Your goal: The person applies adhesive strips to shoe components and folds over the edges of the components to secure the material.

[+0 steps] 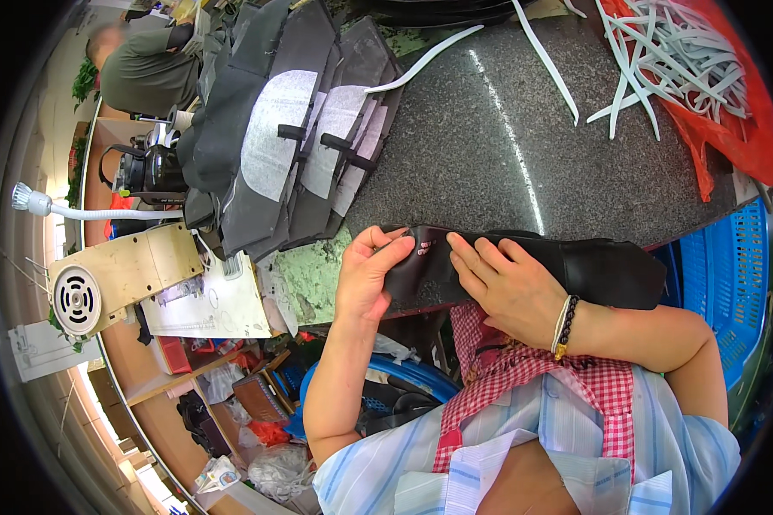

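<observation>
Pinching the black leather-like piece (614,270) at its nine-o'clock end, the left hand (368,273) is holding it along the near edge of the stone slab (455,163), its long axis running toward three. The right hand (515,293) is lying over its middle, any grip underneath hidden. Stacked panels (276,129) are lying toward ten o'clock, white strips (683,56) toward one, neither obstructing.

"Where is there room to pass?"
"Across the bare stone slab (455,159), upper centre, beyond the left hand (371,273) and right hand (520,287)."
"And to the left?"
"Blocked: a pile of dark panels (262,129) stands upper left of centre, a cream machine (137,273) below it."
"Right?"
"Tangled pale strips (691,64) on red plastic (760,112) crowd the upper right; one loose strip (548,64) lies at top centre."
</observation>
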{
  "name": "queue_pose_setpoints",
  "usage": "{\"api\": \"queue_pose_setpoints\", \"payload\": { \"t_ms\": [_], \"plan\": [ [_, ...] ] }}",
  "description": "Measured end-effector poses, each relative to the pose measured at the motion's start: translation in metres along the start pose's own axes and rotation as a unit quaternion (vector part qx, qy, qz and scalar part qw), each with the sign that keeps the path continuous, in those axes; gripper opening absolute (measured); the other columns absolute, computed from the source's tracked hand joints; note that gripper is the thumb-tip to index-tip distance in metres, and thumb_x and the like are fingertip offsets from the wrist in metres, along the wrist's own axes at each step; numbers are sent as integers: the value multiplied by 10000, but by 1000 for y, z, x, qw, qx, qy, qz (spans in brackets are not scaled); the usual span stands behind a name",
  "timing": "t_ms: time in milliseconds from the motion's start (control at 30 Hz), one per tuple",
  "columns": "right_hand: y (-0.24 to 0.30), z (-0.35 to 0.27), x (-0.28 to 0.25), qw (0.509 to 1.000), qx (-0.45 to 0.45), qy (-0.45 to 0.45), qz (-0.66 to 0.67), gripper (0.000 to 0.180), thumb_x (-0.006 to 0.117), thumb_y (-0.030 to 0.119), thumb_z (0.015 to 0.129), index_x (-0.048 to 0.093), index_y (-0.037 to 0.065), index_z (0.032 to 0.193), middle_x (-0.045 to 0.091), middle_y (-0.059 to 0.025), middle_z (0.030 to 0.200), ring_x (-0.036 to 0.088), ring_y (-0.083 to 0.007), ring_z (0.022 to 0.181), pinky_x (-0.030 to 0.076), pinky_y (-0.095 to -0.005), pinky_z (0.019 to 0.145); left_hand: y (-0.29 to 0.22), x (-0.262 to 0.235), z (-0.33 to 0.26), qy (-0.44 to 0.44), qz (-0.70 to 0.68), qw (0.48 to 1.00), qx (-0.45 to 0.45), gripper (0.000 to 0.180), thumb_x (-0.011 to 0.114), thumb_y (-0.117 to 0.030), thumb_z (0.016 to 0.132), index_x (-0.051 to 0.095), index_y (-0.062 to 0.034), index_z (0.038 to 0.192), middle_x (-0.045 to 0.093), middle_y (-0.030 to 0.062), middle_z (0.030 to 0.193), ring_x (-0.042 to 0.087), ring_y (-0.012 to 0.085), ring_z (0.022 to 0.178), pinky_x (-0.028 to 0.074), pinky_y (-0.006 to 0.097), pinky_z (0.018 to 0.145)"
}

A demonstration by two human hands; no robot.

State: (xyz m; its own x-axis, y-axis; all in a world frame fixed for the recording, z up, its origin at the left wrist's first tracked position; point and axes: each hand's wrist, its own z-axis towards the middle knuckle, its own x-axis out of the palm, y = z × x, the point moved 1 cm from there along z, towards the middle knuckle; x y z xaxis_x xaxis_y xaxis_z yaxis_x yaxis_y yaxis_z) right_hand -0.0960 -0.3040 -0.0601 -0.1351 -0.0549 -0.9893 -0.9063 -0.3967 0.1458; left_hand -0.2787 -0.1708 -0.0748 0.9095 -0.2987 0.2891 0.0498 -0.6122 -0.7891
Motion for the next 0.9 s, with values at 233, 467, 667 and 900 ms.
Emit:
{"api": "queue_pose_setpoints", "payload": {
  "t_ms": [233,467,667,900],
  "plan": [
    [-1,-1,4,1000,-10,0,0,618,642,246,783,531,-24,1328,408,-186,1503,440,-266,1257,380,-348,1008,15,3,-8,-84,-36,996,11,192,715,39,840,584,-91,787,706,111,933,701,178,805,598,307,709],
    [-2,-2,7,1000,-8,-18,-15,685,722,304,744,534,-19,1318,389,-180,1508,466,-277,1231,398,-363,981,18,9,-2,-114,-40,989,83,189,718,49,832,578,-70,791,710,136,958,690,152,816,585,288,709],
    [-8,1,-2,999,-9,8,33,757,749,347,708,516,-2,1338,416,-168,1489,453,-245,1215,389,-323,938,-20,17,10,-78,411,891,176,173,744,38,787,578,13,744,702,136,910,644,99,787,534,241,711],
    [-8,13,-11,990,39,42,130,855,823,408,660,495,6,1340,398,-122,1495,478,-259,1160,432,-359,888,-21,21,17,-61,475,860,176,170,728,45,768,571,11,716,691,112,873,630,95,764,528,242,700]
  ]
}}
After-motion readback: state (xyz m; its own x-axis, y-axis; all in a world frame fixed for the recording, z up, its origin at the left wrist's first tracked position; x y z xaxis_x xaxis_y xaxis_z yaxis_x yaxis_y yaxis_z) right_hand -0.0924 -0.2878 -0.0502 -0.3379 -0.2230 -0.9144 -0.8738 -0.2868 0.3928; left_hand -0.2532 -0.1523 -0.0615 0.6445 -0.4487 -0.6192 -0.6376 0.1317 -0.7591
